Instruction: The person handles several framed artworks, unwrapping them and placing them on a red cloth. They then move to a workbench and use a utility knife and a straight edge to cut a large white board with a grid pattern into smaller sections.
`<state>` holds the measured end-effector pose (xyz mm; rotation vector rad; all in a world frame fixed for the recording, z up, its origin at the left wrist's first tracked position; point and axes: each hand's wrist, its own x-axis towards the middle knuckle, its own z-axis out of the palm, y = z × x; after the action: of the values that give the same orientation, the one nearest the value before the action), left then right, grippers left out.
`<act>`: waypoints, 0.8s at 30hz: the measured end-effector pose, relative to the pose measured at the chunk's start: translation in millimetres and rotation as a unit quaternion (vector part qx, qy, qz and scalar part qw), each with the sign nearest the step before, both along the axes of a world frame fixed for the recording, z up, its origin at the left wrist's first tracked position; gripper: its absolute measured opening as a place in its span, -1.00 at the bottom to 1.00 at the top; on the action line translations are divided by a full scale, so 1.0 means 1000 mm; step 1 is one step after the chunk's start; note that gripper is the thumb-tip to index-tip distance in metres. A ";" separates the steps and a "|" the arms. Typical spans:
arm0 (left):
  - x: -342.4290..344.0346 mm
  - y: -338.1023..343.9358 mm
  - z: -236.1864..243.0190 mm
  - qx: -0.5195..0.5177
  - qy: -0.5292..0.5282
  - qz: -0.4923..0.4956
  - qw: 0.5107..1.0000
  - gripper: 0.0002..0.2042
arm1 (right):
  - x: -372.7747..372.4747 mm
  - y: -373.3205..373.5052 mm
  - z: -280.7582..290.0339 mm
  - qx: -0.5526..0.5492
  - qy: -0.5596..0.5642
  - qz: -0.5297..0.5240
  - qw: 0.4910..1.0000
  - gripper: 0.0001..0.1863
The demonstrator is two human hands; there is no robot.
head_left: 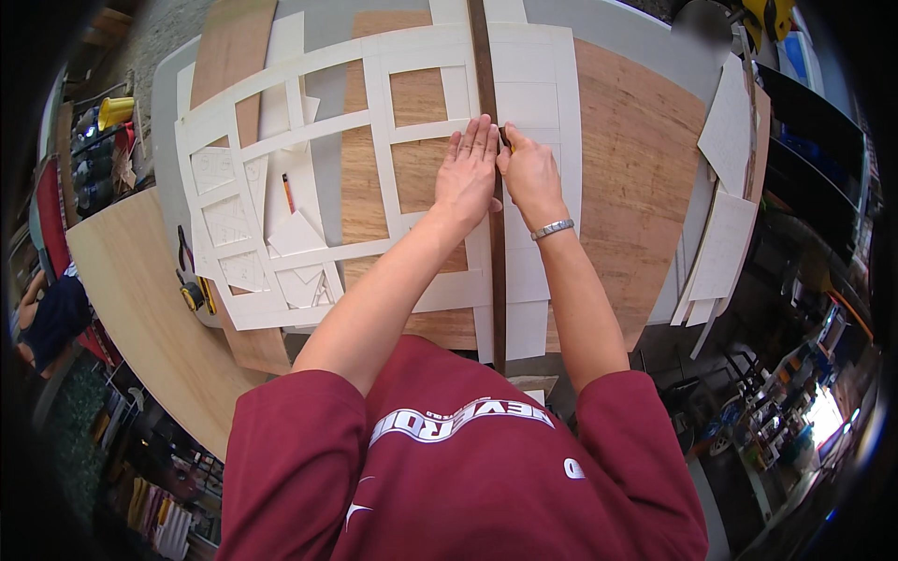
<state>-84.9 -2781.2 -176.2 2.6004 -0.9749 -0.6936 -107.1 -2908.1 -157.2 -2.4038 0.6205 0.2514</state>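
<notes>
A dark wooden strip (499, 271) is pressed across the white windowed sheet (376, 103) by the left hand (465, 173), laid flat and outstretched; alongside, what seems a cutter (506, 138) is clenched in the right hand (530, 175). Through uneven pressure, the strip could be shifted and the left hand nicked.

The white cut-out panel with rectangular openings (380, 140) looked like thin card, smooth and matt. The long, narrow, dark brown straight bar (499, 252) had a dull, worn-looking face; whether it was wood or metal could not be told. The large reddish-brown plywood sheet (627, 168) showed matt, streaky grain, while the pale tan curved board (150, 299) was wood with a smoother face. The light grey tabletop (327, 28) looked like smooth, matt plastic. The maroon short-sleeved shirt (468, 477) was matt cloth, and the silver link bracelet (552, 228) was shiny metal
</notes>
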 end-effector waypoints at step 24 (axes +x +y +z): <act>-0.026 0.010 0.006 -0.007 -0.017 0.014 1.000 0.02 | -0.041 0.001 -0.010 0.089 -0.057 -0.089 0.990 -0.58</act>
<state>-110.8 -2770.9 -170.3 2.6175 -0.9489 -0.6355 -148.5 -2907.2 -167.7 -2.1599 0.7244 0.0891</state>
